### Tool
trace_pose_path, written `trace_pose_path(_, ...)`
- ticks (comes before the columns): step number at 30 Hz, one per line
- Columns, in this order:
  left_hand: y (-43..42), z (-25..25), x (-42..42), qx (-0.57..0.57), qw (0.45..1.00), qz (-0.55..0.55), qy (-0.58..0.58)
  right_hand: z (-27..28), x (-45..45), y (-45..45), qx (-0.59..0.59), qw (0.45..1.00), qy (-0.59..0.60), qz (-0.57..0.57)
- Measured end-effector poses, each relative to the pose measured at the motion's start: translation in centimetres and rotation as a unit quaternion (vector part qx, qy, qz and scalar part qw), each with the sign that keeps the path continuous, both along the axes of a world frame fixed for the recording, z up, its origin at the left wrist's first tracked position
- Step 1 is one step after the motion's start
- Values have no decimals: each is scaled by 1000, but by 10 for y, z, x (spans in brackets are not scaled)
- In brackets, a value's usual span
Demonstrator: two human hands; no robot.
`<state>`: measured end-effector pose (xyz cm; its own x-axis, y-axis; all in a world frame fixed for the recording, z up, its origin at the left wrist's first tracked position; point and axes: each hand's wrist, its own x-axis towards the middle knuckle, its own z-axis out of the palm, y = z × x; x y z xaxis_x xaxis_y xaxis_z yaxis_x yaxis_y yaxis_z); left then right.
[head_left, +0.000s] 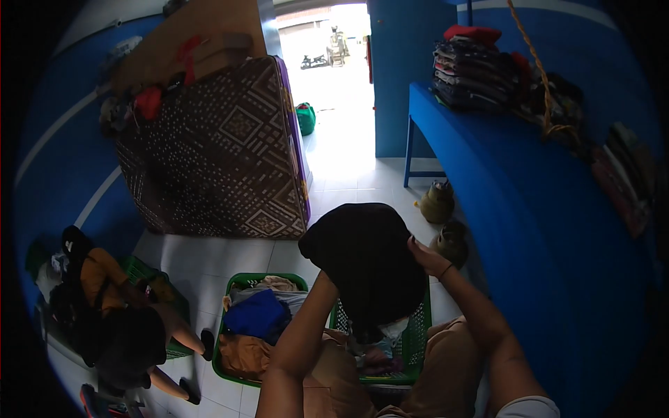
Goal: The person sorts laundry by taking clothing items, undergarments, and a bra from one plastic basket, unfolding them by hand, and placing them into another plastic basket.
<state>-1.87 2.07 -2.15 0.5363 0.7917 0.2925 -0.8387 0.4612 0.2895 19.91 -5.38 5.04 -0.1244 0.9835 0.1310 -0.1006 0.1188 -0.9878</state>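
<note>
A black garment (373,258) hangs raised in front of me, above a green basket (416,334) with clothes in it. My right hand (426,256) grips the garment's right edge, thumb and fingers pressed on the cloth. The left forearm reaches up to the garment's left side, where the cloth covers my left hand, so its fingers are hidden. To the left, a second green basket (300,280) holds a blue cloth (258,315), a brown cloth (244,357) and other clothes.
A person (129,327) sits at the left beside another green basket (180,306). A patterned mattress (223,153) leans near the doorway. Along the right runs a blue table (502,181) with folded clothes (474,70). Two rounded gas cylinders (437,203) stand on the floor beside it.
</note>
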Motion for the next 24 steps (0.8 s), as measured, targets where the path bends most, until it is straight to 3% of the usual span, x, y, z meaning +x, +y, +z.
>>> trace_pose_path(1,-2,2,-3,1,1000,1,-1,7,-3,-3,1,1000,-1,1)
trace_pose_path(5,-14,14,-27,-63,939,91,327,37,-11,-19,-99,988,-107,51)
trace_pose_path(11,6,-20,7,76,985,37,148,38,-13,-16,-124,982,-123,-67)
trace_pose_path(13,-8,-13,13,147,934,117,303,35,-15,-16,-72,981,-161,-86)
trace_pose_path(15,-17,-6,15,211,848,193,446,29,-16,-14,-19,974,-199,-103)
trace_pose_path(21,-18,-6,15,166,884,196,391,9,-27,-12,75,948,-280,-134)
trace_pose_path(24,-17,-5,14,140,902,197,357,10,-29,-14,66,952,-289,-81)
